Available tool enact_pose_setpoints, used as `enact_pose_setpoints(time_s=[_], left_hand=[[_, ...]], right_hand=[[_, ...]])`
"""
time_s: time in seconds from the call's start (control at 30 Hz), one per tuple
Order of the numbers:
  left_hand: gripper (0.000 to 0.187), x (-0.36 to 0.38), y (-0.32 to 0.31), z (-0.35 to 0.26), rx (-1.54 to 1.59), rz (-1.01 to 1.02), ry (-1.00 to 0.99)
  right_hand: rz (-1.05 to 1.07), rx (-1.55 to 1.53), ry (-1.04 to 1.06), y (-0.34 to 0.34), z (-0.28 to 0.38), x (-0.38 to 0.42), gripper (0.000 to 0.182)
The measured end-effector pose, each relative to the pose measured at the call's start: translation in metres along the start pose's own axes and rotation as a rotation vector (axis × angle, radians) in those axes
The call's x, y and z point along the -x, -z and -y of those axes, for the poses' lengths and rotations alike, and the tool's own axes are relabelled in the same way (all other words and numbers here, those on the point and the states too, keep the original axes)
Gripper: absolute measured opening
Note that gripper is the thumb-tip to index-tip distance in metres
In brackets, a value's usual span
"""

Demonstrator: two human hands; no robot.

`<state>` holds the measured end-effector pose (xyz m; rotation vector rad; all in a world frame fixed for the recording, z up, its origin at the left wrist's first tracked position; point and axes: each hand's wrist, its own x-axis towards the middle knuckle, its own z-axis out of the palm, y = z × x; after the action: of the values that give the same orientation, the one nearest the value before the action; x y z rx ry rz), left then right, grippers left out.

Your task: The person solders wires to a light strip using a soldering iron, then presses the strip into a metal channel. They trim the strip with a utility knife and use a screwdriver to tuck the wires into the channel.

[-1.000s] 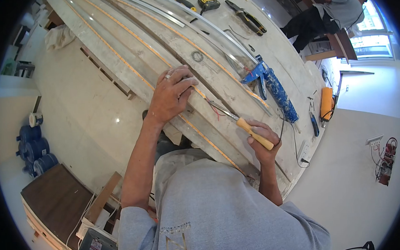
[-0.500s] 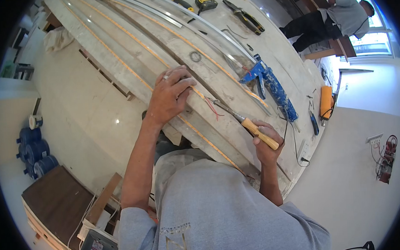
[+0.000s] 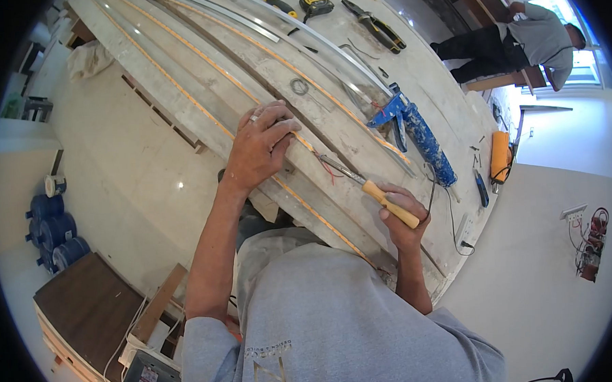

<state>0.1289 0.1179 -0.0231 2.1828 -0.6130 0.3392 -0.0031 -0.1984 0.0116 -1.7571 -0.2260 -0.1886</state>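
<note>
Two hands work on the long pale boards (image 3: 199, 93) with their thin orange strips (image 3: 178, 84). Your left hand (image 3: 260, 146) lies flat on a board, fingers spread and pressing down across one strip. Just to its right, thin red wires (image 3: 330, 171) sit by the metal tip of the wooden-handled tool (image 3: 388, 203), which your right hand (image 3: 404, 217) grips in a closed fist, shaft angled up toward your left hand. Farther right lies a blue caulking gun (image 3: 420, 139), then an orange tool (image 3: 500, 156). At top right, another person (image 3: 521, 35) bends forward near a window.
</note>
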Motion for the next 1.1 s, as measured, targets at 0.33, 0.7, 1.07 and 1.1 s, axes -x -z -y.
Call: enact_pose_setpoints(time_s=[0.33, 0.7, 1.07, 1.1], left_hand=[[0.030, -0.003, -0.004, 0.003, -0.003, -0.012, -0.046], [0.029, -0.028, 0.016, 0.004, -0.112, 0.298, -0.179], [0.021, -0.086, 0.061, 0.002, 0.075, 0.514, -0.464], [0.021, -0.090, 0.070, -0.002, 0.096, 0.546, -0.441]], right_hand=[[-0.113, -0.070, -0.062, 0.005, 0.001, 0.008, 0.035], [-0.556, -0.882, -0.070, 0.011, 0.008, 0.064, 0.042], [-1.032, -0.962, 0.146, -0.069, 0.027, 0.090, 0.036], [-1.050, -0.955, 0.163, -0.075, 0.029, 0.093, 0.036]])
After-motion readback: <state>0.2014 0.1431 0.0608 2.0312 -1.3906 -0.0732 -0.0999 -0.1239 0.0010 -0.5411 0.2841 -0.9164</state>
